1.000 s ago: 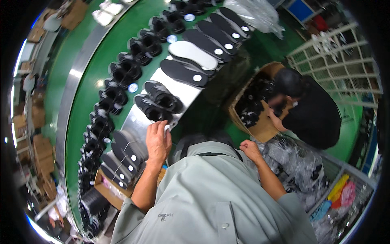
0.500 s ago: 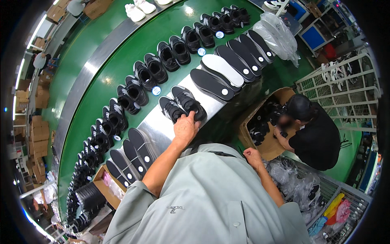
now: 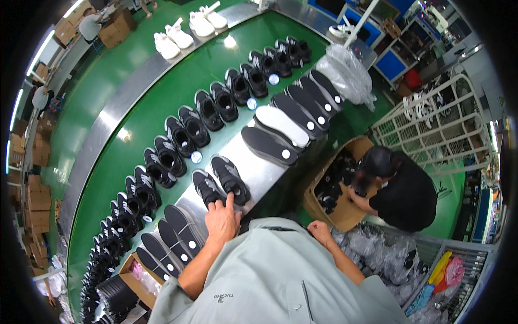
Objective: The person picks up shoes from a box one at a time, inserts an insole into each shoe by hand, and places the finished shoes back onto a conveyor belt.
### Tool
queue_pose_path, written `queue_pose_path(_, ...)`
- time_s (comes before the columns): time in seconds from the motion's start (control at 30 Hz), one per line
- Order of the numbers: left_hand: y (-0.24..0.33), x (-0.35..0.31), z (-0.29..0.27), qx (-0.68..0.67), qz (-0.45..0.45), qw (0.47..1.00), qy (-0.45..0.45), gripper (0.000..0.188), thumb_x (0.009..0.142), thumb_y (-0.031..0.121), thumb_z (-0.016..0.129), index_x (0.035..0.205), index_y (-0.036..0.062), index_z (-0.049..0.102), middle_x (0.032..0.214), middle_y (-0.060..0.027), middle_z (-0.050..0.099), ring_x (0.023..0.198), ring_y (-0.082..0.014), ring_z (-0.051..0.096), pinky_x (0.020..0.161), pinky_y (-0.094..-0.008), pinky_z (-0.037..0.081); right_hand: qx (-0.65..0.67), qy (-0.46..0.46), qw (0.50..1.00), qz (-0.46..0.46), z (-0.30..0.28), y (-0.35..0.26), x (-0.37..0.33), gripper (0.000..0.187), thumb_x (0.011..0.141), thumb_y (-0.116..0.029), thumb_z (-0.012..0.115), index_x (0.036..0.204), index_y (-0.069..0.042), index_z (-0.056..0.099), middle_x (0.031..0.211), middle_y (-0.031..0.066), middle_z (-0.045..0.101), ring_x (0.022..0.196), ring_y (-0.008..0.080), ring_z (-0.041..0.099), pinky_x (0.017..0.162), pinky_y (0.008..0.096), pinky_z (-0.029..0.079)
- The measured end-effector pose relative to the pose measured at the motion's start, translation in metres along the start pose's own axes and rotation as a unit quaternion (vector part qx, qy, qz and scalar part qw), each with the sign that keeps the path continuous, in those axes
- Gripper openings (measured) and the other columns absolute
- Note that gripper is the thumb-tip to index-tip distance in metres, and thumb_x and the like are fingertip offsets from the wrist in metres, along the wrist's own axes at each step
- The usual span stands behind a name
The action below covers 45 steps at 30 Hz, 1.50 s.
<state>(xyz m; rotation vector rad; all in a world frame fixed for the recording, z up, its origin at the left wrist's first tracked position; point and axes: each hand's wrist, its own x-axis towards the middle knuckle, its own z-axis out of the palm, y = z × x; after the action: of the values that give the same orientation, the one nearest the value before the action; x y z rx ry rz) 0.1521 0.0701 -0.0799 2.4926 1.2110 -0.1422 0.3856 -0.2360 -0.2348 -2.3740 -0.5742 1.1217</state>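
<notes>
A pair of black sneakers (image 3: pixel 230 174) with grey stripes stands upright on the metal bench in front of me, toes pointing away. My left hand (image 3: pixel 220 222) is at their heels. Its index finger is hooked into the right shoe's opening, and the other fingers are at the left shoe's heel, partly hidden. Close by my waist, my right hand (image 3: pixel 321 233) hangs with its fingers curled, and nothing shows in it. Right of the sneakers lie black insoles (image 3: pixel 268 146) with white round dots, and one white insole (image 3: pixel 281 126) among them.
Several black sneakers (image 3: pixel 179 136) line the green conveyor (image 3: pixel 243 46) beyond the bench. More insoles (image 3: pixel 175 227) and a carton (image 3: pixel 139 289) lie left. On my right, a co-worker (image 3: pixel 406 189) bends over a cardboard box (image 3: pixel 345 213) of shoes. A wire cart (image 3: pixel 431 127) stands behind.
My left hand and the sneakers have shifted left along the bench, away from the white insole. My view has turned. The right hand stays by my waist.
</notes>
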Motion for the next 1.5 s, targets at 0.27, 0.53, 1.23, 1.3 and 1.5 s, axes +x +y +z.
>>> queue_pose_path(0.27, -0.002, -0.015, -0.002, -0.047, -0.06, 0.994, 0.072, 0.043, 0.079, 0.022, 0.077, 0.118, 0.0071, 0.066, 0.097, -0.0148, 0.064, 0.095, -0.0356, 0.06, 0.08, -0.0462, 0.052, -0.074, -0.056, 0.989, -0.115, -0.02, -0.007, 0.059, 0.017, 0.09, -0.02, 0.069, 0.095, -0.005, 0.075, 0.09, 0.0108, 0.074, 0.083, 0.0238, 0.07, 0.076, 0.036, 0.055)
queue_pose_path(0.53, -0.006, -0.01, 0.053, -0.083, -0.103, 0.991, 0.006, 0.064, 0.081, 0.027, 0.076, 0.14, 0.0214, 0.052, 0.11, -0.0225, 0.059, 0.108, -0.0415, 0.057, 0.085, -0.0502, 0.053, -0.114, -0.088, 0.974, -0.175, -0.027, 0.009, 0.107, 0.016, 0.09, -0.018, 0.069, 0.095, -0.004, 0.075, 0.094, 0.0163, 0.074, 0.087, 0.0302, 0.072, 0.077, 0.037, 0.055)
queue_pose_path(1.23, 0.025, 0.037, 0.015, -0.069, 0.004, 0.994, 0.087, 0.038, 0.084, 0.028, 0.074, 0.115, 0.0084, 0.065, 0.096, -0.0185, 0.067, 0.092, -0.0366, 0.065, 0.077, -0.0482, 0.053, -0.043, -0.042, 0.98, -0.192, -0.037, -0.026, 0.106, 0.017, 0.088, -0.019, 0.065, 0.089, -0.002, 0.069, 0.078, 0.0139, 0.069, 0.071, 0.0217, 0.066, 0.067, 0.037, 0.053)
queue_pose_path(1.3, 0.035, 0.052, 0.006, -0.166, 0.032, 0.985, 0.02, 0.038, 0.086, 0.025, 0.073, 0.118, 0.0049, 0.066, 0.1, -0.0198, 0.069, 0.095, -0.0349, 0.068, 0.081, -0.0447, 0.054, -0.024, 0.025, 0.976, -0.214, -0.057, -0.039, 0.092, 0.015, 0.088, -0.017, 0.064, 0.089, -0.003, 0.069, 0.079, 0.014, 0.069, 0.072, 0.0255, 0.068, 0.067, 0.0374, 0.053)
queue_pose_path(1.5, 0.082, 0.08, 0.001, -0.252, 0.104, 0.95, -0.154, 0.046, 0.088, 0.026, 0.073, 0.125, 0.0004, 0.064, 0.111, -0.0231, 0.07, 0.1, -0.0337, 0.071, 0.086, -0.0398, 0.056, 0.03, 0.282, 0.933, -0.22, -0.151, -0.072, 0.039, 0.011, 0.088, -0.013, 0.061, 0.086, -0.003, 0.066, 0.081, 0.017, 0.065, 0.079, 0.0362, 0.064, 0.07, 0.0442, 0.05)
